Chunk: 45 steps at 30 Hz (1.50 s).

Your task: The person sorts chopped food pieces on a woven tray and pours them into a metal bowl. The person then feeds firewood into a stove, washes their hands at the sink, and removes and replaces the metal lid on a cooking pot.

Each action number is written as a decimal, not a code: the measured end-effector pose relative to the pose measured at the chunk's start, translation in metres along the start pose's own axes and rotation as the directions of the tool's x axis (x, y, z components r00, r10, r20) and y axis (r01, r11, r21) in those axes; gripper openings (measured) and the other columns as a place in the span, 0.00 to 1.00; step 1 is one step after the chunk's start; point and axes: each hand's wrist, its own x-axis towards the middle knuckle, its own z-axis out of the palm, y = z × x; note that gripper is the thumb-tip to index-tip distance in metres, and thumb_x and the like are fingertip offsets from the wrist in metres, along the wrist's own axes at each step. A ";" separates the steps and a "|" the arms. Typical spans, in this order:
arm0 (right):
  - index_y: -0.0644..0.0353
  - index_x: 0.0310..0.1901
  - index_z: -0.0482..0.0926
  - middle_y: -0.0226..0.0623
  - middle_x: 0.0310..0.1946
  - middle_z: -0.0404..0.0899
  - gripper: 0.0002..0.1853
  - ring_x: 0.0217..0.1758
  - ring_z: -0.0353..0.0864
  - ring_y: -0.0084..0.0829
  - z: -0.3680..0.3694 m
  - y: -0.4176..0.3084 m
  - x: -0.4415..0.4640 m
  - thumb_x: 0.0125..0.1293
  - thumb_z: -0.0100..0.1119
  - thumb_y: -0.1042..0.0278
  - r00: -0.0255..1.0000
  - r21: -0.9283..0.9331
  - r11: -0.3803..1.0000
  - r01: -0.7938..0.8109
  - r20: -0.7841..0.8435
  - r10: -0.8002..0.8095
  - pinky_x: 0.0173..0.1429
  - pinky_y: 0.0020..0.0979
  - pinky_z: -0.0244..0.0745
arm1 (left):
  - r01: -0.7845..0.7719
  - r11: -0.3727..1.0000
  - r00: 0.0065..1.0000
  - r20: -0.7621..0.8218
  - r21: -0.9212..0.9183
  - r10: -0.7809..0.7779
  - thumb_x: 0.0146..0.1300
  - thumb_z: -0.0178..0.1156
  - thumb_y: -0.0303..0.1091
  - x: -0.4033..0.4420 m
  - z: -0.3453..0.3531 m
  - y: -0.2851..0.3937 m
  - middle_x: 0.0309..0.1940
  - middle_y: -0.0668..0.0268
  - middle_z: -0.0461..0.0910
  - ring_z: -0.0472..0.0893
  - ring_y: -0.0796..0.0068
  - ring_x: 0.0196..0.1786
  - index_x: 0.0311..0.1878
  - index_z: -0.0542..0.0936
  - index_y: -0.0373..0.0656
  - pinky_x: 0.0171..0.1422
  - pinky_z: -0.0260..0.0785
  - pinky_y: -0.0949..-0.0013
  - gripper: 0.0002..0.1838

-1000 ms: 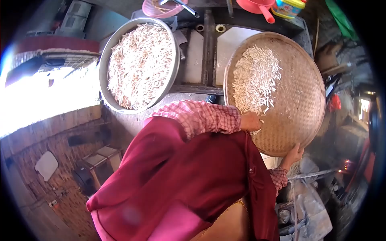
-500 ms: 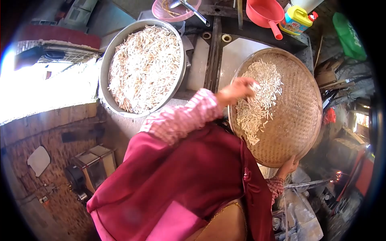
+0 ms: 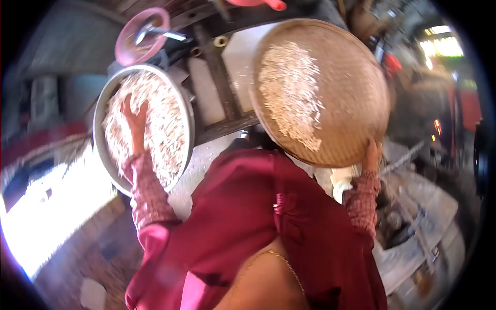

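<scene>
My left hand (image 3: 135, 121) is over the small pale sticks (image 3: 168, 129) that fill a round metal basin (image 3: 188, 129), its fingers spread and touching or just above them. At the lower right edge of a large round woven tray (image 3: 351, 88), my right hand (image 3: 373, 152) grips the rim. More pale pieces (image 3: 292, 88) lie spread over the left part of this tray. Its right part shows bare weave.
A pink basket (image 3: 122, 44) with a metal-handled utensil (image 3: 157, 33) stands behind the basin. Part of a red dipper (image 3: 258, 2) shows at the top. Small flames (image 3: 437, 126) glow at the right, beyond grey clutter (image 3: 413, 222).
My left hand has gone from the woven tray to the basin, and its fingers have spread. My right hand stays at the tray's rim. The whole view has turned and shifted.
</scene>
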 end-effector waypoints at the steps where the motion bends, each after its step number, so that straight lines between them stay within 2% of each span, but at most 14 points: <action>1: 0.69 0.44 0.78 0.35 0.39 0.80 0.16 0.42 0.75 0.29 0.001 -0.005 -0.001 0.62 0.55 0.64 0.999 -0.048 0.999 0.007 -0.031 -0.008 0.47 0.29 0.70 | 0.072 0.984 0.997 0.022 -0.162 -0.070 0.49 0.69 0.33 0.001 0.015 0.035 0.49 0.50 0.76 0.75 0.57 0.50 0.56 0.73 0.37 0.56 0.67 0.59 0.29; 4: 0.70 0.44 0.78 0.34 0.37 0.80 0.18 0.39 0.75 0.27 0.012 -0.020 -0.008 0.60 0.57 0.62 0.987 0.010 0.999 -0.045 -0.154 0.046 0.45 0.28 0.70 | 0.415 0.767 0.852 0.504 -0.490 -0.139 0.50 0.69 0.35 -0.010 0.035 0.163 0.47 0.56 0.77 0.78 0.70 0.43 0.55 0.74 0.37 0.45 0.71 0.68 0.28; 6: 0.69 0.44 0.79 0.34 0.36 0.81 0.19 0.37 0.76 0.28 0.010 -0.022 -0.012 0.59 0.58 0.61 0.985 0.023 0.998 -0.059 -0.162 0.062 0.44 0.28 0.70 | 0.431 0.696 0.810 0.587 -0.574 -0.017 0.49 0.70 0.41 -0.033 0.077 0.201 0.50 0.54 0.75 0.78 0.68 0.43 0.59 0.70 0.36 0.45 0.72 0.67 0.35; 7: 0.69 0.44 0.79 0.34 0.35 0.81 0.19 0.37 0.76 0.27 0.012 -0.031 -0.020 0.59 0.58 0.61 0.981 0.007 0.999 -0.038 -0.188 0.039 0.44 0.28 0.70 | 0.314 0.779 0.824 0.564 -0.542 0.060 0.48 0.71 0.42 -0.042 0.103 0.210 0.49 0.51 0.75 0.78 0.66 0.44 0.61 0.67 0.36 0.46 0.72 0.66 0.39; 9: 0.68 0.43 0.79 0.34 0.34 0.81 0.19 0.36 0.76 0.27 0.018 -0.055 -0.037 0.58 0.58 0.60 0.972 -0.029 1.000 -0.001 -0.234 -0.005 0.44 0.28 0.70 | 0.553 0.649 0.709 0.704 -0.522 -0.037 0.47 0.71 0.43 -0.057 0.157 0.215 0.45 0.49 0.76 0.79 0.64 0.43 0.61 0.64 0.32 0.46 0.73 0.65 0.41; 11: 0.68 0.43 0.79 0.34 0.34 0.81 0.18 0.36 0.76 0.26 0.011 -0.051 -0.042 0.60 0.57 0.60 0.954 -0.217 0.976 -0.019 -0.296 -0.047 0.44 0.28 0.70 | 0.845 0.414 0.415 0.903 -0.339 -0.109 0.47 0.70 0.35 -0.058 0.182 0.230 0.44 0.51 0.77 0.79 0.63 0.44 0.61 0.63 0.33 0.46 0.74 0.63 0.39; 14: 0.68 0.45 0.79 0.39 0.37 0.82 0.19 0.38 0.77 0.28 0.023 -0.078 -0.071 0.60 0.58 0.59 0.938 -0.175 0.984 0.019 -0.339 -0.078 0.46 0.29 0.70 | 0.906 0.183 0.395 0.918 -0.382 -0.040 0.46 0.64 0.23 -0.065 0.196 0.239 0.44 0.59 0.76 0.78 0.65 0.45 0.55 0.65 0.36 0.51 0.73 0.65 0.30; 20: 0.67 0.50 0.77 0.40 0.44 0.81 0.23 0.46 0.78 0.29 -0.076 -0.064 -0.156 0.61 0.58 0.57 0.887 -0.117 0.991 -0.058 -0.463 -0.003 0.53 0.28 0.70 | 0.813 0.231 0.509 0.845 -0.535 0.164 0.43 0.56 0.15 -0.087 0.083 0.292 0.52 0.57 0.71 0.74 0.62 0.53 0.61 0.60 0.37 0.54 0.72 0.61 0.37; 27: 0.68 0.48 0.77 0.34 0.38 0.80 0.18 0.40 0.73 0.23 -0.145 -0.096 -0.232 0.64 0.53 0.61 0.858 -0.009 1.000 0.015 -0.513 -0.017 0.47 0.27 0.69 | 0.817 0.383 0.284 0.880 -0.430 0.382 0.42 0.55 0.18 -0.131 0.090 0.362 0.48 0.59 0.72 0.74 0.64 0.48 0.61 0.61 0.39 0.48 0.72 0.66 0.37; 35: 0.71 0.47 0.75 0.39 0.39 0.79 0.21 0.41 0.75 0.29 -0.172 0.031 -0.411 0.63 0.55 0.59 0.505 0.047 0.933 -0.356 -0.831 0.234 0.47 0.31 0.70 | 0.668 0.589 0.179 0.866 -0.456 0.467 0.42 0.53 0.22 -0.196 0.063 0.416 0.43 0.62 0.74 0.74 0.69 0.43 0.55 0.67 0.37 0.48 0.69 0.71 0.29; 38: 0.70 0.46 0.77 0.41 0.41 0.79 0.23 0.39 0.76 0.31 -0.131 0.100 -0.452 0.60 0.56 0.55 0.334 0.405 0.909 -0.095 -0.848 0.412 0.44 0.31 0.71 | 0.583 0.575 0.157 0.774 -0.574 0.614 0.43 0.54 0.22 -0.186 0.073 0.458 0.41 0.63 0.75 0.75 0.70 0.43 0.52 0.69 0.38 0.48 0.69 0.70 0.26; 40: 0.69 0.46 0.77 0.41 0.42 0.79 0.22 0.42 0.76 0.31 -0.099 0.025 -0.465 0.59 0.57 0.57 0.200 0.559 0.818 -0.133 -0.793 0.575 0.46 0.32 0.70 | 0.568 0.593 0.038 0.738 -0.571 0.673 0.43 0.55 0.21 -0.178 0.062 0.503 0.41 0.63 0.75 0.75 0.70 0.43 0.51 0.70 0.39 0.49 0.69 0.70 0.25; 44: 0.68 0.47 0.77 0.41 0.41 0.79 0.20 0.46 0.73 0.29 -0.060 -0.022 -0.508 0.59 0.59 0.60 0.053 0.411 0.904 0.117 -0.912 0.407 0.51 0.32 0.66 | 0.537 0.570 -0.174 0.579 -0.622 0.797 0.47 0.53 0.22 -0.177 0.063 0.558 0.45 0.62 0.76 0.76 0.68 0.46 0.55 0.70 0.37 0.52 0.69 0.69 0.26; 45: 0.68 0.47 0.77 0.41 0.41 0.79 0.20 0.45 0.73 0.29 -0.060 -0.028 -0.514 0.59 0.59 0.60 -0.043 0.532 0.838 0.122 -0.841 0.540 0.51 0.31 0.66 | 0.539 0.573 -0.213 0.557 -0.618 0.802 0.47 0.54 0.21 -0.182 0.056 0.564 0.45 0.63 0.75 0.76 0.68 0.46 0.55 0.69 0.38 0.52 0.69 0.70 0.27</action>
